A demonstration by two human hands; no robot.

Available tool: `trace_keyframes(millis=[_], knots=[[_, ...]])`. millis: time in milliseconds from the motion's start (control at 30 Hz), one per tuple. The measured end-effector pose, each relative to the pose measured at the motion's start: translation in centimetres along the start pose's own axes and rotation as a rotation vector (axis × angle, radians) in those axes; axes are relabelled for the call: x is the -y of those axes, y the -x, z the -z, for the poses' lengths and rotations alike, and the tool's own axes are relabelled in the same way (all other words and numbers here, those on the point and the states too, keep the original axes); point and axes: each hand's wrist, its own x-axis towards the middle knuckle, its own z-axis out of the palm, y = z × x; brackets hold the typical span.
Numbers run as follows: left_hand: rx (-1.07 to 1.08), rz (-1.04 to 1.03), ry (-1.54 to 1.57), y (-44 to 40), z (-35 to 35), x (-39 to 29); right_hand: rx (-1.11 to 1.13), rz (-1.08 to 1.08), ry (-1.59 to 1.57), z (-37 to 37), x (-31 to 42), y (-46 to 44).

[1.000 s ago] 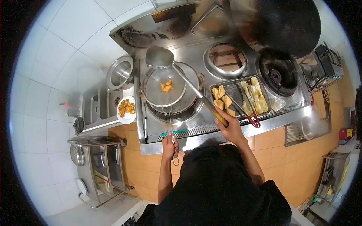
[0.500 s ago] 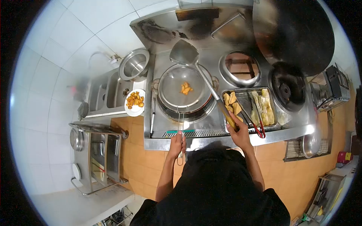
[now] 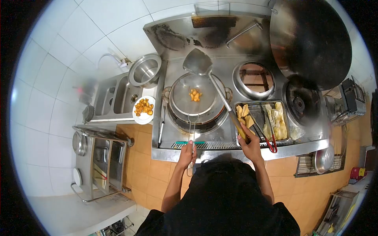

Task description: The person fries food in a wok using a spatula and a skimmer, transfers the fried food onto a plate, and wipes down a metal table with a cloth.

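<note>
Wire strainer with golden pieces held at the wok, spatula ready alongside

The left hand [image 3: 186, 155] is wrapped round the long wire handle of a round, shallow metal-mesh strainer [image 3: 182, 98] – fingers curled, thumb lying along the handle. The right hand [image 3: 250, 144] is closed about the yellow-brown grip of a long-shafted steel spatula [image 3: 221, 93], its broad blade beyond the strainer's far edge.

A small cluster of golden food pieces [image 3: 195, 94] sits near the middle of the strainer, which lies over a two-eared dark metal wok [image 3: 219, 108]; whether mesh and wok touch, I cannot tell. The step in hand looks like draining or tending these pieces. A next move would call for a level left grip – tilting could roll them off – and a spatula blade clear of the mesh.

Farther out, to the left, a round white plate [image 3: 142, 119] holds browned pieces [image 3: 143, 106]. To the right, a rectangular steel tray [image 3: 258, 111] carries yellowish slabs [image 3: 280, 122], with red-handled metal tongs [image 3: 275, 143] resting across it.
</note>
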Motion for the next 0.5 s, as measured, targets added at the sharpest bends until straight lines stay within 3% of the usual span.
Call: trace_keyframes(millis=[133, 233, 400, 500], knots=[[-0.012, 0.044, -0.058, 0.06, 0.68, -0.17, -0.014, 0.008, -0.008, 0.21, 0.07, 0.13], [-0.014, -0.095, 0.02, -0.42, 0.45, -0.47, -0.006, -0.01, -0.018, 0.11, -0.5, 0.56], [-0.004, -0.038, -0.072, -0.06, 0.95, -0.53, 0.008, -0.025, -0.019, -0.04, -0.34, 0.63], [-0.044, -0.01, 0.04, -0.62, 0.62, -0.58, 0.004, -0.072, -0.101, -0.17, 0.13, 0.77]])
